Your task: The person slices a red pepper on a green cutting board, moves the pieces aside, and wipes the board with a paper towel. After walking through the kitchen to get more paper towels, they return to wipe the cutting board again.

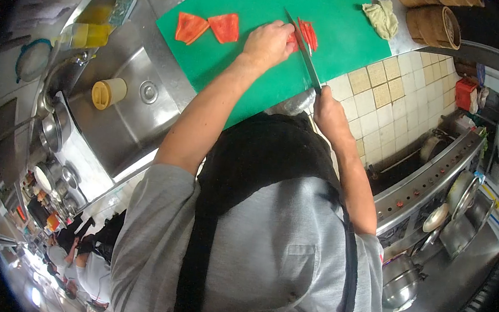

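Observation:
My left hand (270, 43) is closed with its fingertips pressing a piece of red pepper (293, 42) onto the green cutting board (342, 22). My right hand (330, 115) grips the dark handle of a long kitchen knife (307, 56). The blade runs along the right side of the held piece, close to my left fingertips. Just right of the blade lie thin red pepper strips (309, 34). Two flattened red pepper pieces, one (191, 28) and another (224, 27), rest on the board to the left of my left hand.
A crumpled cloth (381, 18) lies at the board's right edge, near a bamboo steamer (432, 27). At left, a metal sink (141, 121) holds a yellow-lidded container (109, 93). A stove (429, 182) stands at right. Other people (86, 260) are in the background at lower left.

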Action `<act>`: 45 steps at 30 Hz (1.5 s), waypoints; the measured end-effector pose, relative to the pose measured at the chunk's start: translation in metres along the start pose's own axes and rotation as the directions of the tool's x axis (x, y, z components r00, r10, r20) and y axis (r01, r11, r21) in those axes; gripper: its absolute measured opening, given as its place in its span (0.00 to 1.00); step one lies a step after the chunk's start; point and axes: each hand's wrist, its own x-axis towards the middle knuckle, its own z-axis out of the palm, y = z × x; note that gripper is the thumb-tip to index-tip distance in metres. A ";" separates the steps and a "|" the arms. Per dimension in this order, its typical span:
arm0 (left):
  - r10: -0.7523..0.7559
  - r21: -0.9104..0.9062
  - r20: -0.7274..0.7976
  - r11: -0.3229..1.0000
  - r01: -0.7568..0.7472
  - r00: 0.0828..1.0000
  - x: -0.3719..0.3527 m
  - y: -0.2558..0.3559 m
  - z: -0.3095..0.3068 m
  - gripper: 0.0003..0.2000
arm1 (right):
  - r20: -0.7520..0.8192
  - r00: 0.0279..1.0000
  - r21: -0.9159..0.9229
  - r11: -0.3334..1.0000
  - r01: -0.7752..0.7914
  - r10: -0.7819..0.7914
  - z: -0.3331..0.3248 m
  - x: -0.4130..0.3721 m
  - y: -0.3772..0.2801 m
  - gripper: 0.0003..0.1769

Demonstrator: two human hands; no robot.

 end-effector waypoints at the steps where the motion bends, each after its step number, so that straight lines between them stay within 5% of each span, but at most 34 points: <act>1: 0.008 0.010 -0.006 1.000 -0.008 1.000 0.000 -0.001 0.000 0.17 | 0.002 1.000 -0.005 1.000 -0.005 0.005 -0.002 -0.005 0.000 0.08; 11: 0.006 -0.008 -0.029 1.000 -0.006 1.000 -0.002 0.000 0.000 0.16 | 0.025 0.999 -0.023 0.999 -0.028 0.028 0.002 -0.028 0.000 0.08; 17: 0.003 -0.034 -0.055 0.999 -0.005 0.998 -0.006 -0.003 0.004 0.15 | -0.037 0.995 -0.025 0.995 0.096 -0.097 0.014 0.008 0.007 0.08; 45: 0.033 -0.084 -0.094 0.996 -0.040 0.995 -0.009 -0.007 0.007 0.13 | 0.021 1.000 -0.002 1.000 0.009 -0.009 0.009 -0.014 0.002 0.09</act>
